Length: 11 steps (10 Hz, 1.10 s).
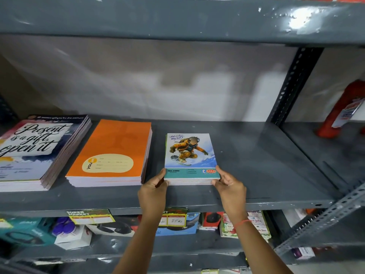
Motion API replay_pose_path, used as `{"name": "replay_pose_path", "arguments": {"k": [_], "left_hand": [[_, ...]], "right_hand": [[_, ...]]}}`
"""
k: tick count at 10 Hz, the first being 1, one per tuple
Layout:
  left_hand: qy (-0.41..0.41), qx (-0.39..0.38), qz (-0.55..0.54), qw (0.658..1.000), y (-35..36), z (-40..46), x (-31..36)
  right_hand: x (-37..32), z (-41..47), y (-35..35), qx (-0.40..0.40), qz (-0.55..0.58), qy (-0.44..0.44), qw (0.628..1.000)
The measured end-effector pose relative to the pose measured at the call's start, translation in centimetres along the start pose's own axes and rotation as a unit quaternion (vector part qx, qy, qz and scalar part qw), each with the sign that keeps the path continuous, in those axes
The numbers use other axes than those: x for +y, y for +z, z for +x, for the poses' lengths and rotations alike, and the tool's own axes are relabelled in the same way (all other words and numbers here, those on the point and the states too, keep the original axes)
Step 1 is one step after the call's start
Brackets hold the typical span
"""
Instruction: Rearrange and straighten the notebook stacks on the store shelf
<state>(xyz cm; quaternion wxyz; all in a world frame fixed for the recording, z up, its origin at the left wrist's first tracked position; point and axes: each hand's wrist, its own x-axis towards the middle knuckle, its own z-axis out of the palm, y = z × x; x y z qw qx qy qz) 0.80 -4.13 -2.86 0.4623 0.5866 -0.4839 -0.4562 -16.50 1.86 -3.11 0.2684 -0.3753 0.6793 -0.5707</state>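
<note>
Counts, placed relative to orange notebook stack point(110, 153) on grey shelf point(256, 155):

- Notebook stacks: three. Orange one in middle; "Present is a gift" stack point(37, 149) just left of it; small snowboarder-cover stack point(190, 157) just right of it.
- Hands: two, left hand point(155, 189) and right hand point(229, 184), both at the small stack's near corners.
- Notebooks per stack: too tight to count.

bare shelf point(256, 155) rt of snowboarder stack point(190, 155), orange stack point(110, 153) close left
</note>
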Motion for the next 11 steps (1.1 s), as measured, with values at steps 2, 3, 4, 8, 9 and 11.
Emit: {"name": "replay_pose_path", "arguments": {"k": [2,3,4,8,9,11], "left_hand": [[0.005,-0.028,-0.017,0.999,-0.3,-0.2,-0.1],[0.001,-0.030,-0.036,0.999,-0.3,-0.2,-0.1],[0.003,-0.023,-0.042,0.999,-0.2,-0.2,-0.1],[0.055,-0.017,-0.050,0.997,-0.1,0.2,-0.7],[0.055,-0.011,-0.055,0.997,-0.1,0.0,-0.6],[0.004,-0.026,-0.055,0.998,0.0,-0.8,0.6]], "right_hand": [[-0.1,0.1,-0.3,-0.027,0.010,0.007,1.000],[-0.2,0.2,-0.5,-0.030,0.029,0.007,0.999],[-0.2,0.2,-0.5,-0.020,0.035,0.004,0.999],[-0.1,0.5,0.1,0.027,0.039,-0.002,0.999],[0.1,0.5,0.1,0.037,0.032,-0.004,0.999],[-0.9,0.2,-0.2,0.014,-0.044,0.022,0.999]]}}
